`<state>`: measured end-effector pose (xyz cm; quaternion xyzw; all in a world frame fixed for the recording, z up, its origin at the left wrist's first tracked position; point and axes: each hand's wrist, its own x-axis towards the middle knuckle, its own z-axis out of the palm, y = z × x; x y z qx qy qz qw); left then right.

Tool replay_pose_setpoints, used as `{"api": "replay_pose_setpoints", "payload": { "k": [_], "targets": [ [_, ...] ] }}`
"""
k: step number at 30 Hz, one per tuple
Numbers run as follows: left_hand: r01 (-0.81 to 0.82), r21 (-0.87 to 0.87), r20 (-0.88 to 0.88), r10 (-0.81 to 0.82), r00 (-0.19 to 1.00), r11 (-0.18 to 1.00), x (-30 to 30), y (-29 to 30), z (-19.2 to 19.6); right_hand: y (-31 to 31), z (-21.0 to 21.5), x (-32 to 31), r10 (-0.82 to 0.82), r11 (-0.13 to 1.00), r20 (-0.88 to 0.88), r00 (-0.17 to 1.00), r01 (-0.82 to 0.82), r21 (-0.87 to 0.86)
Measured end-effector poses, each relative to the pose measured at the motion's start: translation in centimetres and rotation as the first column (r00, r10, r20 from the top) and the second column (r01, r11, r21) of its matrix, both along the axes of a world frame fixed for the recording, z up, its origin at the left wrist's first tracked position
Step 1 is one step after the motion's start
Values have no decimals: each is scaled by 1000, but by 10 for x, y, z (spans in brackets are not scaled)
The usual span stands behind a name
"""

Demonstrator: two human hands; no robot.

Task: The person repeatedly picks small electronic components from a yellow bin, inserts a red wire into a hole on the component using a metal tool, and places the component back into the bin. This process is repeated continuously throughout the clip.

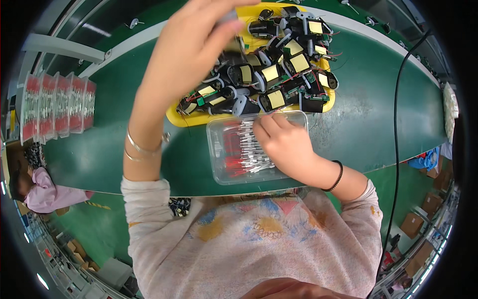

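My left hand (186,47) is raised over the left part of a yellow tray (174,117), its thumb and fingers curled around a blurred grey piece I cannot make out. In the tray lie several black-and-grey motor-like units (244,74) with pale yellow pads, small green circuit boards and thin wires. My right hand (286,144) rests over the right side of a clear plastic box (216,169), fingers bent and pinched; whatever they hold is hidden. Inside the box is a pile of short red and white wire pieces (249,149), next to my right fingertips.
A row of clear boxes (59,107) with red and white pieces stands on the green bench (373,119) at the left. A black cable (397,109) hangs down at the right. Another person in a pink top (52,192) is at far left. Cartons (412,224) stand at the right.
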<state>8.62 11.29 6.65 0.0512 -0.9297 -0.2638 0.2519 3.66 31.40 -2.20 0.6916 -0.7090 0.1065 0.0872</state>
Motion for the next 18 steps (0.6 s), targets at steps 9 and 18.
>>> {"api": "replay_pose_setpoints", "payload": {
  "k": [9,18],
  "targets": [
    [145,50,-240,-129,962,988,30,16,-11,-2,26,-8,152,985,308,939,-120,-122],
    [216,416,-218,-133,967,883,34,17,-12,-16,89,-53,365,923,925,-107,172,-345]
  ]
}}
